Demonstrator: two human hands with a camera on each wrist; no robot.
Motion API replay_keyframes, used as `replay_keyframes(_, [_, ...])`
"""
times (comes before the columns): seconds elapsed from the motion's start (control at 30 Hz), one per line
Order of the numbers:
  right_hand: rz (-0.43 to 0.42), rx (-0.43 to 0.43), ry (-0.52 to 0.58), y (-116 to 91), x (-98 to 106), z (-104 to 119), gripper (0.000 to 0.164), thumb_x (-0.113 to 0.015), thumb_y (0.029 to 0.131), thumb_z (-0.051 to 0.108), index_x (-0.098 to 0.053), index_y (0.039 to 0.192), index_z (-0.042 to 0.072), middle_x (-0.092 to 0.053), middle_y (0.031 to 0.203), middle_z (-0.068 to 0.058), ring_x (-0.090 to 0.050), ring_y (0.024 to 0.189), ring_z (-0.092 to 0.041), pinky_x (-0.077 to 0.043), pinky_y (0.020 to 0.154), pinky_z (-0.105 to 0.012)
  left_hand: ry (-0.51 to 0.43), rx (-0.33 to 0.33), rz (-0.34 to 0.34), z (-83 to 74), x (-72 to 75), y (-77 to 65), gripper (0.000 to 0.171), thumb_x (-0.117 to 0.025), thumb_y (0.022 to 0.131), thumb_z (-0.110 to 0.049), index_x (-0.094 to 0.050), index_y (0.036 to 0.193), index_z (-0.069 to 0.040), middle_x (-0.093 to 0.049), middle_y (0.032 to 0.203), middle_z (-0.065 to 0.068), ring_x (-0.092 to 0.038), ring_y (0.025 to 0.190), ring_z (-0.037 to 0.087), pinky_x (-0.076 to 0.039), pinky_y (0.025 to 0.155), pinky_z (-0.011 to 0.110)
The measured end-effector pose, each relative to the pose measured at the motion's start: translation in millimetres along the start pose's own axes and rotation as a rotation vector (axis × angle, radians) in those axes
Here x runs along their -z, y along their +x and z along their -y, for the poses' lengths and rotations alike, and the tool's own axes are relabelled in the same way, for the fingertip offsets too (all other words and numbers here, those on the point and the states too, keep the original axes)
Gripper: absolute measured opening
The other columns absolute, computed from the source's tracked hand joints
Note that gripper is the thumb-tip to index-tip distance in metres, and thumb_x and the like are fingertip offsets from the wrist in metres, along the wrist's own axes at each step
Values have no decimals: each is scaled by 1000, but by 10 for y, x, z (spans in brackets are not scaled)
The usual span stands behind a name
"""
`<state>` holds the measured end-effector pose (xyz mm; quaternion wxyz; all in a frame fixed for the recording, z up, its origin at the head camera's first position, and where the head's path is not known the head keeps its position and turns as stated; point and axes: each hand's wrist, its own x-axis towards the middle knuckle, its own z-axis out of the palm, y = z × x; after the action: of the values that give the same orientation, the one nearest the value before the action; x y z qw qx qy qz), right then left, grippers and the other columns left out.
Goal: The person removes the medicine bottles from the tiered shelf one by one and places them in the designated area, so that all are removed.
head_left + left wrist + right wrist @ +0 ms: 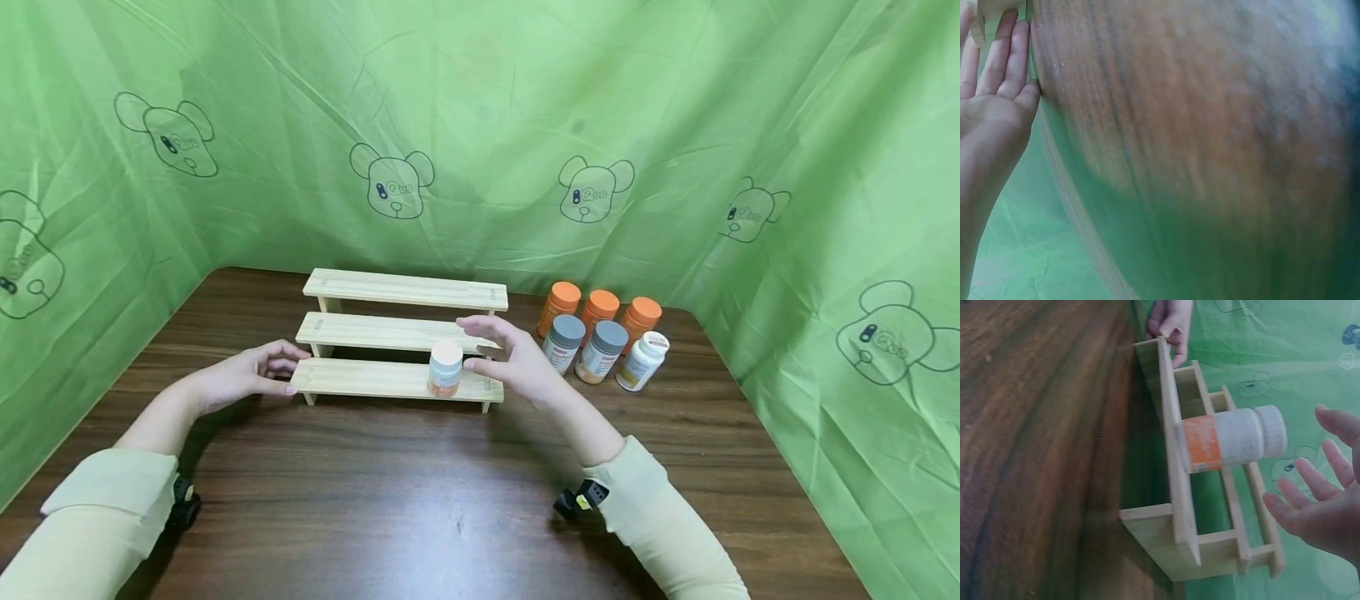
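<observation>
A three-tier wooden display rack [375,379] stands on the table. My left hand [251,375] holds the left end of its lowest step, the thumb at the front corner and the fingers behind. On that step, toward the right end, a small supplement bottle [446,371] stands upright, with a white cap and a white and orange label. Just right of it is my right hand [517,358], fingers spread and thumb near the bottle. From the right wrist, a gap shows between the bottle [1229,440] and the right hand [1325,494].
Right of the rack stand several orange-capped bottles [598,307], two grey-capped bottles [600,354] and a white bottle [642,362]. Green cloth [480,100] with bear-head drawings hangs behind and beside the dark wooden table [375,500]. Both wrists carry small black cameras.
</observation>
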<state>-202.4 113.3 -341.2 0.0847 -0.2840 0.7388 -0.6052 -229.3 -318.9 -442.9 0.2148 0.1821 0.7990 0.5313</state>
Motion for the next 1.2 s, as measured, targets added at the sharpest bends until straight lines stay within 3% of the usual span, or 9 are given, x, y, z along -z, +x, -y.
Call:
replay_keyframes(0.2, [50,-10,5,28,-85,-89,52,-66,85,-3,-45,133,-4,-46,137,-25,-41,129,-38,-32,105,-53,4,-10,10,-8,-1,-1,54,-67,86,-9,-38,131,0,-62,119,6,-60,105,9,-46,85,22])
replay_keyframes(0.4, [44,-38,-35,82,-134,-207,50,-69,84,2,-51,131,2,-51,135,-13,-47,126,-28,-34,104,-51,-2,4,0,-9,-7,-8,55,-67,86,-9,-38,132,0,-61,120,9,-60,105,10,-46,85,22])
replay_keyframes(0.57, [51,-43,-53,111,-156,-182,48,-69,83,1,-53,128,1,-54,132,-14,-50,121,-25,-35,104,-49,4,-8,0,-13,-16,-4,56,-67,86,-9,-37,132,1,-60,121,12,-60,105,10,-46,85,21])
replay_keyframes(0.8, [56,-69,-19,144,-197,-221,42,-68,82,-3,-56,122,-3,-60,118,-18,-58,102,-16,-42,94,-52,-2,11,-1,-20,-10,-8,56,-67,86,-9,-37,132,-1,-61,120,7,-60,105,10,-45,85,21])
replay_keyframes(1.2, [46,-106,-50,154,-197,-182,39,-70,82,-2,-59,119,-1,-63,115,-15,-58,100,-13,-44,94,-47,-16,10,7,1,6,2,56,-67,85,-7,-37,132,-1,-63,117,-1,-60,105,10,-46,85,22])
